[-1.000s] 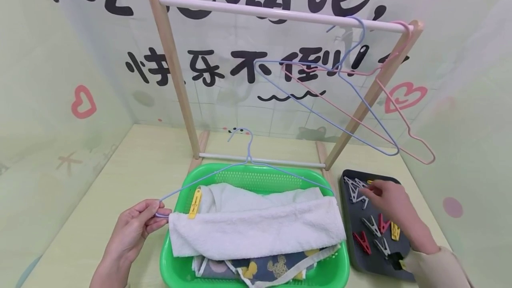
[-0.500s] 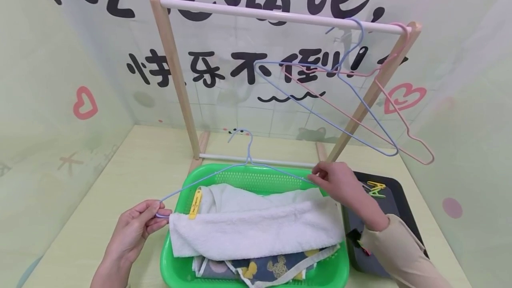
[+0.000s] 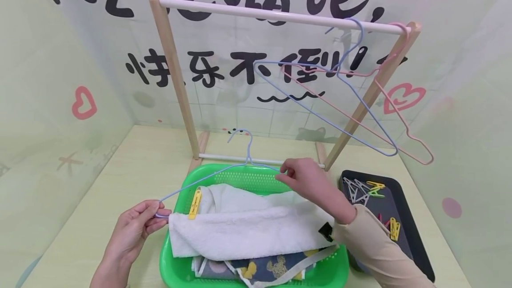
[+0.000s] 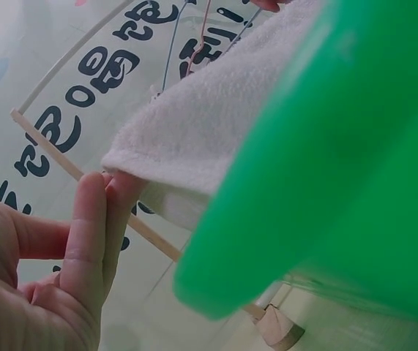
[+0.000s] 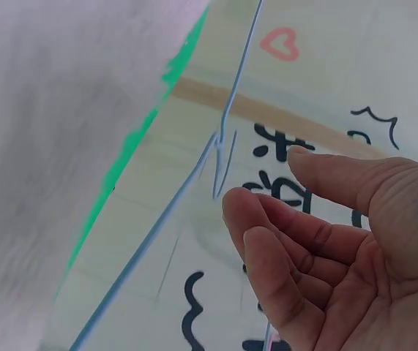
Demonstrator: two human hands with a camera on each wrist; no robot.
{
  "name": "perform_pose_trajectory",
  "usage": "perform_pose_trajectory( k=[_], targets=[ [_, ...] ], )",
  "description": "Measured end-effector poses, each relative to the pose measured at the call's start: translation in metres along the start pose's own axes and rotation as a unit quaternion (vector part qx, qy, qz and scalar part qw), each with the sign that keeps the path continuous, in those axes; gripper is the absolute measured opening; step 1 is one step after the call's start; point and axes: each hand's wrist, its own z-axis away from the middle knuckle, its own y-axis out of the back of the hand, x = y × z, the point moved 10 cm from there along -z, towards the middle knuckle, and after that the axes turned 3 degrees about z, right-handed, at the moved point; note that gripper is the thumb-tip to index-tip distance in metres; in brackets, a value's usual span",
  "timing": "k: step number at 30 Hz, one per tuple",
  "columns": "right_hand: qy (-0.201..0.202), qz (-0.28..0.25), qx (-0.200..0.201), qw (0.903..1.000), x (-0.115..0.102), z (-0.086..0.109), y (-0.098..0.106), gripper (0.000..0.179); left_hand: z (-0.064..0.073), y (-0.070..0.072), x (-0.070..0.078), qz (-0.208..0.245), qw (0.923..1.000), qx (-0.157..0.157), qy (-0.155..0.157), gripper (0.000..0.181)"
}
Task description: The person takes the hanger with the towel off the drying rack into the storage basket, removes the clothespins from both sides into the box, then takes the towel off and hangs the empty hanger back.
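A blue wire hanger [image 3: 210,173] lies across a white towel [image 3: 256,232], which is folded over its lower bar. My left hand [image 3: 134,226] pinches the hanger's left end, beside the towel's corner; in the left wrist view the fingers [image 4: 88,241] touch that corner. A yellow clothespin [image 3: 195,204] sits on the towel near the left end. My right hand [image 3: 308,181] is at the hanger's right shoulder. In the right wrist view its thumb [image 5: 333,175] stands apart from loosely bent fingers, with nothing between them.
Under the towel stands a green basket [image 3: 166,257] with a patterned cloth [image 3: 276,268]. At the right, a dark tray [image 3: 408,217] holds several clothespins [image 3: 358,190]. Behind rises a wooden rack [image 3: 172,57] with another blue hanger [image 3: 312,101] and a pink hanger [image 3: 410,132] on its rail.
My right hand has moved left from above the clothespin tray to the hanger's right shoulder. The left hand, towel and yellow clothespin have stayed in place.
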Motion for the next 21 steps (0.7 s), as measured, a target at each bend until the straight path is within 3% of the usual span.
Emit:
perform_pose_trajectory(
  k=[7, 21],
  targets=[
    [0.022, -0.011, -0.038, 0.9990, -0.031, -0.013, -0.021, 0.014, 0.000, 0.000, 0.000, 0.000, 1.0000, -0.001, -0.002, 0.027],
    [0.072, -0.001, -0.073, 0.9947, -0.083, -0.033, -0.065, 0.017, -0.001, 0.000, -0.001, -0.003, 1.0000, 0.001, 0.003, 0.027]
  ],
)
